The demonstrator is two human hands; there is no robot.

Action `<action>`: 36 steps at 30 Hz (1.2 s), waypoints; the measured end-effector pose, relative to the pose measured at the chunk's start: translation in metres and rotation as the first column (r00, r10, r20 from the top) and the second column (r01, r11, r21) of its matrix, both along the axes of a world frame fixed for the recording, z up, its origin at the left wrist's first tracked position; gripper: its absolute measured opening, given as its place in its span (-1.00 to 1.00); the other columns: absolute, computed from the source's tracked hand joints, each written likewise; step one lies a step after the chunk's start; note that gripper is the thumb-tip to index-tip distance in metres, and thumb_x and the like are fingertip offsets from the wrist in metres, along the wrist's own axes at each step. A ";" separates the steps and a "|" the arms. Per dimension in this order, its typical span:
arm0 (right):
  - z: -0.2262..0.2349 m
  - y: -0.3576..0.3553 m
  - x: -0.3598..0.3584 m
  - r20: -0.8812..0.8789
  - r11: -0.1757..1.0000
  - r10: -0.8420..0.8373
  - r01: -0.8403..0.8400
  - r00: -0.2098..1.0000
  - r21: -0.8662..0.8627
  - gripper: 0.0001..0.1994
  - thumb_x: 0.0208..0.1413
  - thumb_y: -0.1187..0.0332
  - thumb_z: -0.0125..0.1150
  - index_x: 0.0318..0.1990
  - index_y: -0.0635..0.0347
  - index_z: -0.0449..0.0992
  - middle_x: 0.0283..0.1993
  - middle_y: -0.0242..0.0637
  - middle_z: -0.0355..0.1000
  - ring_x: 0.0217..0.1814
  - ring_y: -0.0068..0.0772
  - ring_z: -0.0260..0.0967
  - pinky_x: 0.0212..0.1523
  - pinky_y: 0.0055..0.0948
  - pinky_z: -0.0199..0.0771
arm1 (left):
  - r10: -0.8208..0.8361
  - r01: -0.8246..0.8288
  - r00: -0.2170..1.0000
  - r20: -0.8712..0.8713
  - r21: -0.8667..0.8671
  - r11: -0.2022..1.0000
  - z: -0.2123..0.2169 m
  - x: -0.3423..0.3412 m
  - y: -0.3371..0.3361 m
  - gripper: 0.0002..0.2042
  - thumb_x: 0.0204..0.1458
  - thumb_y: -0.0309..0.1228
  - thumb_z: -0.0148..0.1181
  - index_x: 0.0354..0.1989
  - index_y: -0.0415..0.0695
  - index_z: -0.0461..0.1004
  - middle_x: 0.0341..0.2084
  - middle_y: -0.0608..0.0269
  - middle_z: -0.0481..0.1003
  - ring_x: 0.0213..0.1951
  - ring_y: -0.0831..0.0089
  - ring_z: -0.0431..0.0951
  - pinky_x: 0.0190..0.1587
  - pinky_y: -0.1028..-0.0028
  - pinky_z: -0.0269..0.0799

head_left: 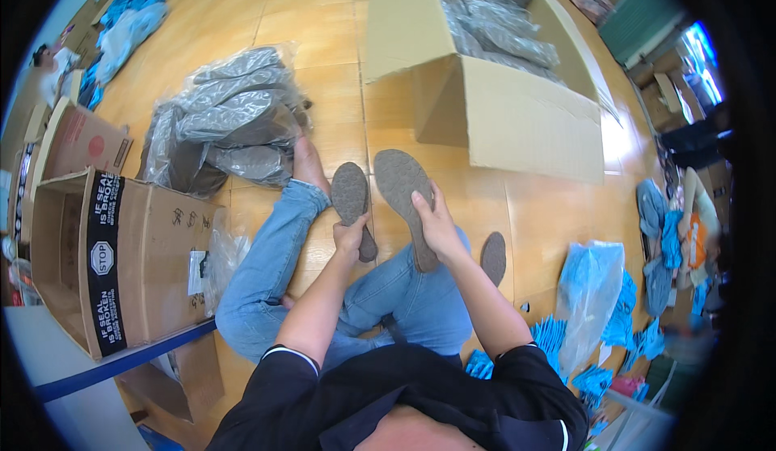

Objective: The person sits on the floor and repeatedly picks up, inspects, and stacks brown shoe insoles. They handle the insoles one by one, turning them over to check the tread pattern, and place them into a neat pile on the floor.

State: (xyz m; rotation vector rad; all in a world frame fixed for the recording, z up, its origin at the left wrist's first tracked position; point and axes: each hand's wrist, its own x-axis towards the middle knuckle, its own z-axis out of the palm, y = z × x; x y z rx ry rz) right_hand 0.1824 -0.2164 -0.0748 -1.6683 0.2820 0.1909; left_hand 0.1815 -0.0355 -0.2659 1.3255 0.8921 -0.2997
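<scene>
Two grey-brown speckled insoles are up in front of my lap. My left hand (351, 233) is closed on the narrow part of the smaller-looking insole (350, 192), whose broad end points away from me. Around the edge of the larger-looking insole (402, 183), near its middle, my right hand (436, 221) is closed, with the thumb on its face. The two insoles are close side by side but apart. A third insole (494, 259) lies on the floor to the right of my knee.
Plastic-wrapped insoles (234, 115) are piled by my foot. An open cardboard box (533, 120) with more bagged insoles stands ahead to the right. At left, a taped carton (153, 265) rests on a blue-edged surface. Blue items and a clear bag (590, 289) lie at right.
</scene>
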 end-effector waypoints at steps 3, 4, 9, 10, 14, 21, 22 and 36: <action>-0.059 0.003 0.061 -0.024 0.998 -0.057 0.057 0.998 -0.002 -0.28 0.23 -0.04 0.05 0.29 0.41 0.10 0.28 0.08 0.20 0.32 -0.15 0.16 0.30 -0.34 0.10 | -0.004 0.005 0.999 0.036 -0.012 1.000 0.012 0.000 -0.001 -0.49 -0.13 -0.22 0.45 -0.13 -0.38 0.46 -0.30 0.13 0.54 -0.34 0.41 0.54 -0.30 0.42 0.50; -0.078 0.003 0.080 -0.090 0.999 -0.046 0.048 0.995 0.021 -0.29 0.22 -0.05 0.05 0.28 0.40 0.12 0.27 0.07 0.21 0.30 -0.13 0.17 0.29 -0.33 0.11 | -0.005 0.006 0.996 0.087 -0.017 1.000 0.018 -0.003 0.000 -0.47 -0.12 -0.21 0.45 -0.11 -0.38 0.44 -0.28 0.13 0.53 -0.31 0.41 0.54 -0.28 0.43 0.49; -0.131 0.004 0.111 -0.295 0.647 -0.087 -0.171 0.952 -0.743 -0.35 0.18 -0.02 0.09 0.24 0.32 0.20 0.18 0.03 0.25 0.20 -0.05 0.25 0.22 -0.27 0.21 | 0.192 -0.185 0.981 0.037 -0.137 0.973 0.038 0.000 0.006 -0.32 -0.07 -0.15 0.42 0.04 -0.44 0.27 -0.17 0.04 0.49 -0.13 0.38 0.49 -0.08 0.46 0.44; -0.132 0.006 0.108 -0.070 0.607 -0.070 -0.013 0.995 -0.794 -0.35 0.18 -0.01 0.10 0.25 0.31 0.20 0.17 0.03 0.25 0.19 -0.04 0.25 0.21 -0.25 0.22 | 0.210 -0.191 0.974 0.086 -0.190 0.963 0.039 0.002 0.007 -0.36 -0.02 -0.15 0.38 0.03 -0.43 0.29 -0.16 0.06 0.49 -0.13 0.39 0.49 -0.08 0.47 0.43; -0.122 0.029 0.088 0.242 0.795 0.049 0.109 0.969 -0.597 -0.36 0.17 0.02 0.12 0.25 0.30 0.20 0.16 0.04 0.24 0.19 -0.03 0.24 0.20 -0.16 0.22 | 0.271 -0.216 0.953 0.139 -0.316 0.924 0.036 0.006 0.012 -0.48 0.18 -0.07 0.10 0.02 -0.37 0.37 -0.09 0.12 0.47 -0.09 0.41 0.47 -0.02 0.46 0.36; -0.135 0.107 0.031 -0.290 0.948 0.096 -0.176 0.952 -0.265 -0.09 0.02 0.05 0.30 0.37 0.39 -0.06 0.32 0.25 0.08 0.41 0.03 0.02 0.36 -0.23 0.05 | 0.249 -0.187 0.957 0.151 -0.337 0.923 0.029 0.009 0.018 -0.47 0.21 0.02 -0.01 0.01 -0.29 0.39 -0.06 0.16 0.46 -0.02 0.37 0.43 0.07 0.42 0.30; -0.131 0.109 0.028 -0.270 0.927 0.067 -0.160 0.961 -0.339 -0.06 0.00 0.04 0.32 0.37 0.40 -0.08 0.32 0.25 0.08 0.40 0.01 0.04 0.36 -0.24 0.06 | 0.225 -0.181 0.969 0.097 -0.334 0.925 0.033 0.010 0.020 -0.48 0.20 0.02 0.00 0.00 -0.28 0.39 -0.06 0.16 0.46 -0.01 0.36 0.43 0.08 0.41 0.29; 0.086 0.045 -0.075 0.172 0.929 0.294 -0.324 0.940 0.180 -0.33 0.11 0.29 0.27 0.32 0.29 0.11 0.12 -0.17 0.26 0.09 -0.39 0.30 0.01 -0.44 0.42 | 0.202 0.283 0.764 0.613 -0.600 0.748 0.231 -0.098 -0.002 -0.36 0.20 0.06 -0.05 0.27 -0.20 0.13 0.12 0.09 0.34 0.12 0.30 0.39 0.17 0.30 0.32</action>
